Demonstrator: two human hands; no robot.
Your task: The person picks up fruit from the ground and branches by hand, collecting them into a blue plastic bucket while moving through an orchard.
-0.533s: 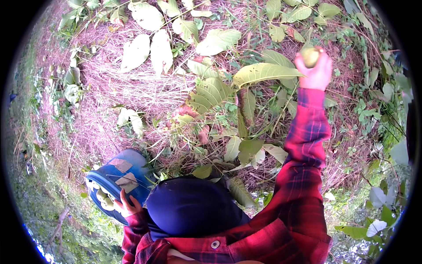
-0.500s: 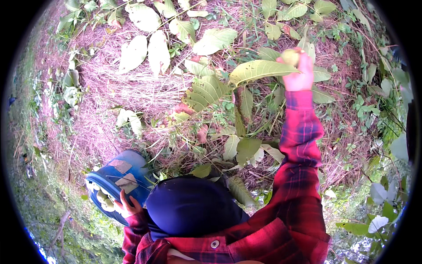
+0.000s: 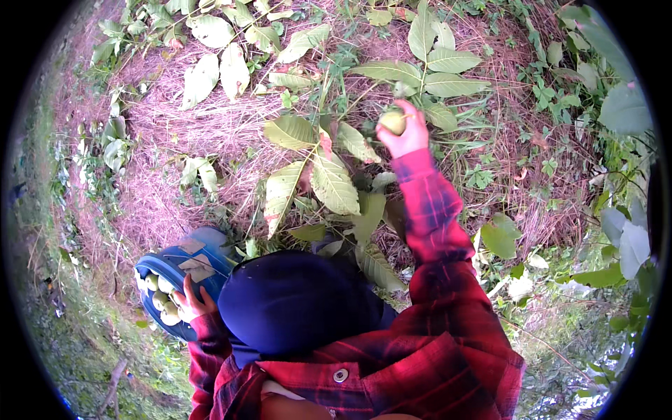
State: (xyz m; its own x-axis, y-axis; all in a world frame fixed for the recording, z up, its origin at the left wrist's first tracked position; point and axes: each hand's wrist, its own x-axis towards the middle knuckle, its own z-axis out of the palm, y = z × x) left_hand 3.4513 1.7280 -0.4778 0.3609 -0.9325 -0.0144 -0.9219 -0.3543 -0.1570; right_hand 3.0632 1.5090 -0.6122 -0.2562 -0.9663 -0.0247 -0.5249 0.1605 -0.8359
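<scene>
A round yellow-green fruit [image 3: 392,122] is in my right hand [image 3: 404,129], whose fingers are curled round it among compound green leaves on the dry grass. At the lower left a blue bucket [image 3: 206,248] with pale patches leans on its side, several green fruits [image 3: 159,299] showing at its mouth. My left hand [image 3: 194,302] grips the bucket's rim next to those fruits, with the bucket close against my dark-clad leg [image 3: 294,301].
Broad leaves on stems [image 3: 322,178] lie over the straw-like ground [image 3: 147,196] in front of my leg. More leafy branches [image 3: 619,238] rise along the right side, and a thin stick [image 3: 112,385] lies at the lower left.
My right hand has moved left and slightly down with the fruit in it. The leaves near it have shifted. My left hand is still on the bucket.
</scene>
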